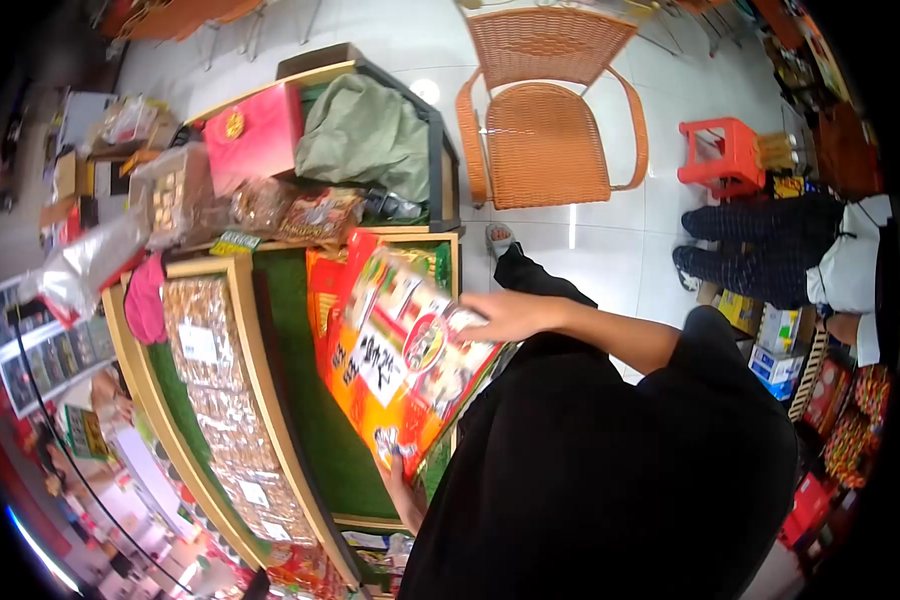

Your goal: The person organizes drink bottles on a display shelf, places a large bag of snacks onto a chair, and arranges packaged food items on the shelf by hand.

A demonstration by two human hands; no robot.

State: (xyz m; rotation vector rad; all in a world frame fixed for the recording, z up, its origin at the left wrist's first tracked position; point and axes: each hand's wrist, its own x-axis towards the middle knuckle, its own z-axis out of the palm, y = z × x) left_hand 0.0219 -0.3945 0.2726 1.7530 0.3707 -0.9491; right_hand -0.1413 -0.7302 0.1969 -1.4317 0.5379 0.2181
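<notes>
A large flat snack bag [378, 370], red and orange with dark characters and food pictures, is held between my two hands over the green-lined display bin. My right hand [510, 316] has its fingers closed on the bag's upper right edge. At the bottom edge my left hand [402, 490] grips it with the thumb on the front; its other fingers are hidden behind. Under the bag's upper end, more red and yellow packaging [322, 275] shows in the bin.
Wood-edged shelving [245, 310] holds clear packs of brown snacks [205, 335]. A pink box [255, 138] and a grey-green cloth [365, 135] lie behind. A wicker chair [548, 140] and a red stool [720, 155] stand on the floor. Another person [770, 245] stands at the right.
</notes>
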